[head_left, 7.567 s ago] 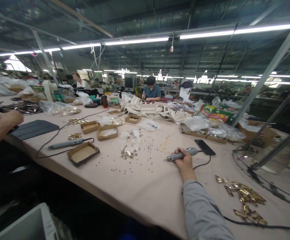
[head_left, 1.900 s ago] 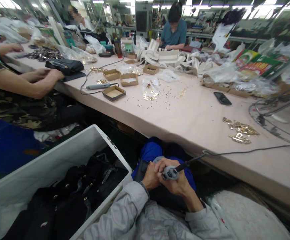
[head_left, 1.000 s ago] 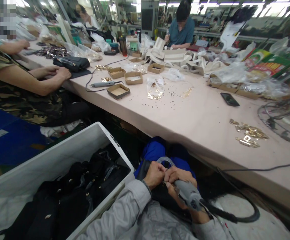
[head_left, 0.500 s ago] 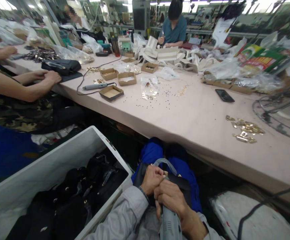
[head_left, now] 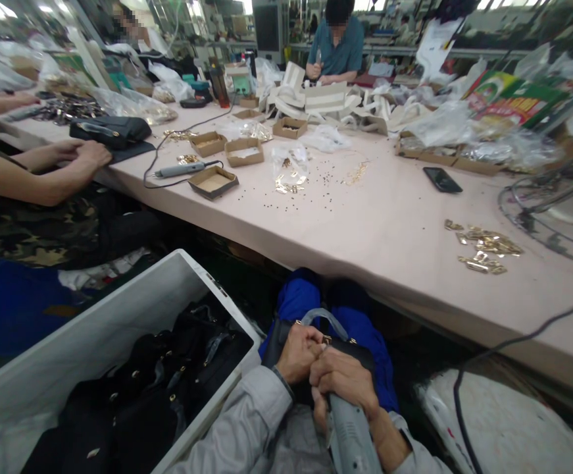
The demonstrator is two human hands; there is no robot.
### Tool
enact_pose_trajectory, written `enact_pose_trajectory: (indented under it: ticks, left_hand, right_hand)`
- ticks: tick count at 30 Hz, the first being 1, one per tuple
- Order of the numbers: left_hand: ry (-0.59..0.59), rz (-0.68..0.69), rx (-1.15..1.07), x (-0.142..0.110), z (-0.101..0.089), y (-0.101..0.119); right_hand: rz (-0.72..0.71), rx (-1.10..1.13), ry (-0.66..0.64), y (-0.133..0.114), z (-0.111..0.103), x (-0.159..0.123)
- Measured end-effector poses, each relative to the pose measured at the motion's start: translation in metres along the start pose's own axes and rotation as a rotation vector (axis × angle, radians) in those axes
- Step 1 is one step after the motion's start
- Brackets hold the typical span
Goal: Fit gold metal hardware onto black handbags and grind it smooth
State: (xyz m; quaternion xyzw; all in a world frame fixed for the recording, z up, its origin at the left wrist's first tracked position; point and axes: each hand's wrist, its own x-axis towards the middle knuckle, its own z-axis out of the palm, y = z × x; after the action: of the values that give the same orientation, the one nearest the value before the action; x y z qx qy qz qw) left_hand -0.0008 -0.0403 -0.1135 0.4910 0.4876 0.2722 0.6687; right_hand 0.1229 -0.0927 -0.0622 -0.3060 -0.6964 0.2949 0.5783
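A black handbag [head_left: 277, 337] lies across my lap, its arched handle [head_left: 333, 320] wrapped in clear film. My left hand [head_left: 297, 354] is closed at the bag's top edge, fingertips pinching a small gold metal fitting [head_left: 326, 340] that is mostly hidden. Wrapped in my right hand [head_left: 341, 380] is a grey electric screwdriver [head_left: 350, 434], pointing forward to the fitting. The fingers of both hands meet there, and the tool's tip is covered by them.
At left stands a white bin [head_left: 182, 263] with several black bags [head_left: 143, 421]. On the table [head_left: 365, 230] are gold fittings [head_left: 488, 243], a phone [head_left: 443, 180], cardboard trays [head_left: 214, 182], another screwdriver [head_left: 180, 170] and scattered screws. A cable [head_left: 518, 349] hangs at right. Co-workers sit left and opposite.
The screwdriver's body and my right hand have swung slightly to the right. Less of the gold fitting shows between my fingers. The view has shifted a little.
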Motion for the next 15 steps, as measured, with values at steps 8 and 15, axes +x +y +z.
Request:
enact_pose_trajectory:
  ticks: [8,15]
  left_hand:
    - [0.006,0.001,0.050,-0.001,0.002,0.005]
    - [0.007,-0.020,0.080,0.001,0.004,0.008]
  right_hand:
    - [0.258,0.025,0.252,-0.021,-0.029,0.024]
    - [0.371,0.205,0.431,0.008,-0.041,0.021]
